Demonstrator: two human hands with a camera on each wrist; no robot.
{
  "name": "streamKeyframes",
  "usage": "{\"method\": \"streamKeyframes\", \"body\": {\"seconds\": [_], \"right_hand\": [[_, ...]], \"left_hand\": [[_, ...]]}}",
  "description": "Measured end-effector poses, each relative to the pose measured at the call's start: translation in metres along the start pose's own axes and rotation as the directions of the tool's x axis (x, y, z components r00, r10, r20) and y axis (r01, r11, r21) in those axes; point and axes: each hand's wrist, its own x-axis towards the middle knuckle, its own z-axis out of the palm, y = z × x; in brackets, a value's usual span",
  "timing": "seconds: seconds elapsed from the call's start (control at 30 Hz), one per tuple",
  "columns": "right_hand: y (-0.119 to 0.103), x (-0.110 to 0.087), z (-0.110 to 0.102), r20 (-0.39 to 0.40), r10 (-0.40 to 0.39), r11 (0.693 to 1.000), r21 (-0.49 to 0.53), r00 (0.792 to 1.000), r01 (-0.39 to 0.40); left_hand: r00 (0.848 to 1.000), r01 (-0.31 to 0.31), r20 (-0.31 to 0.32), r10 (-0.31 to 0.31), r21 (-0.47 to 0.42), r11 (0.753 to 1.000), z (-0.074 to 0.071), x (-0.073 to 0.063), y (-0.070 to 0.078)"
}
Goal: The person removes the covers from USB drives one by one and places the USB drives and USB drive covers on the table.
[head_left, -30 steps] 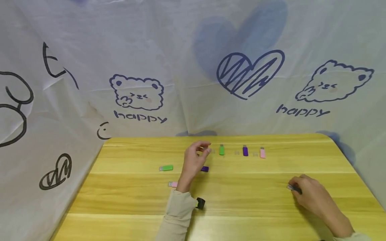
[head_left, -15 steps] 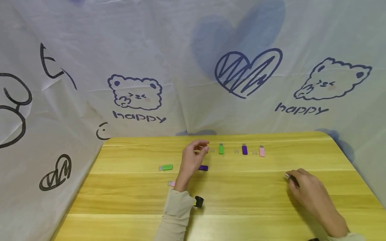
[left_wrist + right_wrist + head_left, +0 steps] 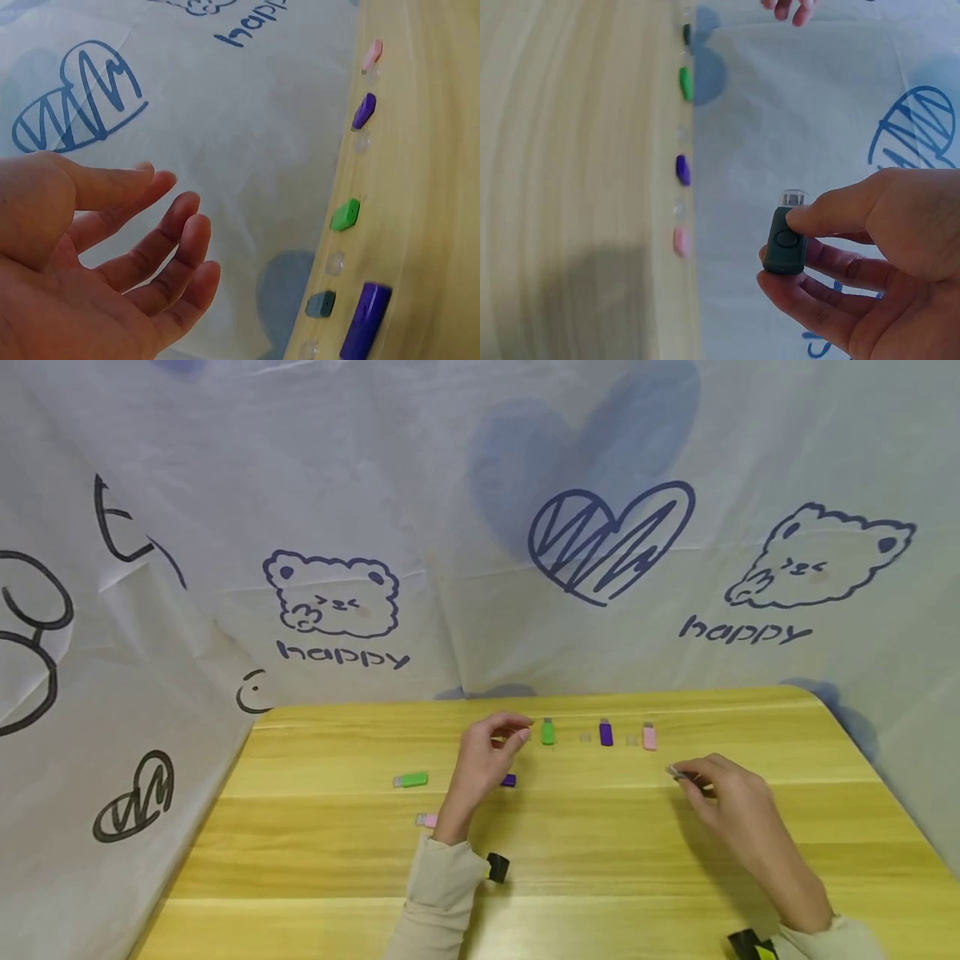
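Note:
My right hand (image 3: 731,806) pinches a dark green USB stick (image 3: 784,244) between thumb and fingers, raised over the right part of the table. A clear cap (image 3: 793,197) covers its metal plug end. My left hand (image 3: 483,756) hovers near the back row, fingers loosely bent, and the left wrist view shows nothing in it. Just right of its fingertips lies a green USB stick (image 3: 548,732), followed by a purple one (image 3: 606,732) and a pink one (image 3: 649,737). Another dark green stick (image 3: 321,304) lies at the row's left end, hidden by the left hand in the head view.
Clear caps (image 3: 585,737) lie between the sticks in the row. Left of and under the left arm are a second green stick (image 3: 411,780), a purple stick (image 3: 509,781) and a partly covered pink stick (image 3: 427,820). A printed cloth (image 3: 450,527) hangs behind the table.
My right hand has moved left and toward the back row, carrying the dark green USB stick higher. The left hand has stayed nearly in place.

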Motion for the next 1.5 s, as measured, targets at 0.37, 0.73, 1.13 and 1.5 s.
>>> {"method": "streamKeyframes", "body": {"seconds": [0.37,0.73,1.13,1.5], "right_hand": [[-0.039,0.03,0.019,-0.039,0.023,0.972,0.234,0.999,-0.013],[-0.07,0.053,0.035,-0.003,0.056,0.922,0.385,0.998,-0.051],[-0.074,0.056,0.038,0.013,0.039,0.862,0.506,0.999,-0.041],[-0.078,0.055,0.04,0.01,0.057,0.85,0.524,0.998,-0.053]], "left_hand": [[0.995,-0.032,0.093,0.035,-0.044,0.999,0.007,-0.004,0.015],[0.994,-0.036,0.103,0.047,-0.108,0.993,0.011,-0.005,0.02],[0.989,-0.063,0.123,0.086,-0.175,0.982,0.012,-0.004,0.025],[0.989,-0.087,0.095,0.112,-0.239,0.967,0.019,-0.003,0.024]]}}
